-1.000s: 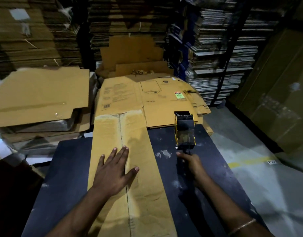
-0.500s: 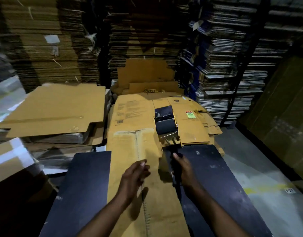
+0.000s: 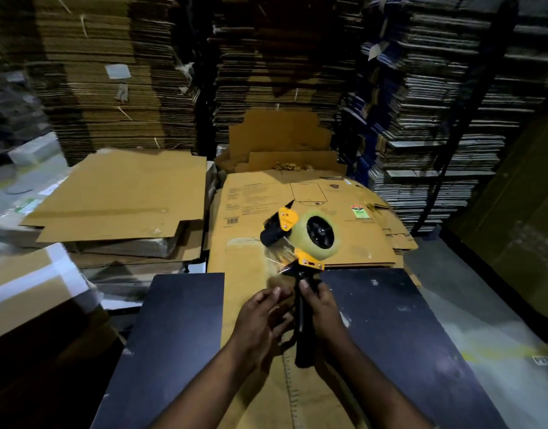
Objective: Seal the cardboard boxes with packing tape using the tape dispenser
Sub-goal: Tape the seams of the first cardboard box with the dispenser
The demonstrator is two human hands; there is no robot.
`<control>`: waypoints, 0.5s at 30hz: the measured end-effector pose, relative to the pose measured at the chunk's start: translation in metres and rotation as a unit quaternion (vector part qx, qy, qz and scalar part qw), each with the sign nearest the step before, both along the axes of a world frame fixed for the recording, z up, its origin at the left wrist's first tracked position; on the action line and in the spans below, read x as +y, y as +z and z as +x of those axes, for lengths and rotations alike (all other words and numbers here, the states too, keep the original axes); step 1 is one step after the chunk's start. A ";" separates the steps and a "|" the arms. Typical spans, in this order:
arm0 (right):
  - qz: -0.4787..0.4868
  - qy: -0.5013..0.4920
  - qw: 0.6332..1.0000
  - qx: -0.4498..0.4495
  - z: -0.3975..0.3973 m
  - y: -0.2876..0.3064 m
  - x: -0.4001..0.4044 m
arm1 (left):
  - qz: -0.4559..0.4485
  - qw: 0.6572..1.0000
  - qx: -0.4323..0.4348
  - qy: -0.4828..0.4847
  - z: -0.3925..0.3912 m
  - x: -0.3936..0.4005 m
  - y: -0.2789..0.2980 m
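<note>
Head view: the right hand (image 3: 320, 308) has its fingers curled round the black handle of the tape dispenser (image 3: 300, 243), holding it raised above the work with its head tilted away from the person. The dispenser has a yellow frame, a black roller on its left side and a roll of clear packing tape (image 3: 320, 235) on its right. A short strip of clear tape hangs loose under the roller.

The left hand (image 3: 265, 317) is just beside the handle, its fingers loosely bent and reaching toward the loose tape; motion blur hides whether the fingertips pinch the tape or only come near it.

Under both hands lies a flattened cardboard box (image 3: 257, 382), a long brown piece with a seam running down its middle, resting across the dark counter (image 3: 399, 335). Its far end reaches a pile of flattened printed cartons (image 3: 266, 196) beyond the counter. To the left lies another stack of flat cardboard sheets (image 3: 121, 193). Tall stacks of bundled cardboard (image 3: 111, 88) fill the background, and grey floor (image 3: 498, 351) shows at the right.
</note>
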State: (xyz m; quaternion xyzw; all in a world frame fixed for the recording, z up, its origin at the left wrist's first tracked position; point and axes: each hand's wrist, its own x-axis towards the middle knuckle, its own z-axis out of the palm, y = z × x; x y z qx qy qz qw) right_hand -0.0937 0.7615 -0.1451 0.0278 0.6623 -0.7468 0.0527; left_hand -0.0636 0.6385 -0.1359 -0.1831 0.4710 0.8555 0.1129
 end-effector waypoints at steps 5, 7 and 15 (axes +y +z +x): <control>-0.077 0.034 0.995 -0.045 0.006 -0.010 0.000 | 0.102 0.991 -0.045 0.081 -0.014 -0.024 -0.010; -0.066 0.018 0.997 -0.033 0.005 -0.011 0.002 | 0.132 0.986 -0.065 0.083 -0.017 -0.034 -0.012; -0.019 -0.020 1.000 0.014 0.011 -0.015 -0.005 | 0.132 0.980 -0.150 0.014 -0.039 -0.063 -0.007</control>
